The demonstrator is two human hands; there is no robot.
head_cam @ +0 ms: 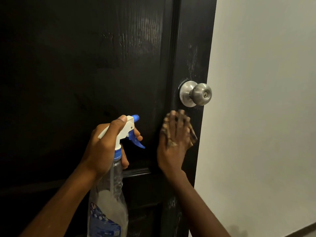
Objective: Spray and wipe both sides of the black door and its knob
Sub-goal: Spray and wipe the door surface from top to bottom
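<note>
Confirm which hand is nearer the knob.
The right hand, pressed flat against the door just below the knob; the left hand grips the spray bottle farther left.

Along the right side, a plain pale wall, smooth and evenly lit. Low on it, a faint grey shadow. In the bottom right corner, a darker strip of floor, meeting the wall in a slanted line.

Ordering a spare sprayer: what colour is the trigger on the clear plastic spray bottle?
Blue trigger, matching the blue nozzle tip; head view.
</note>
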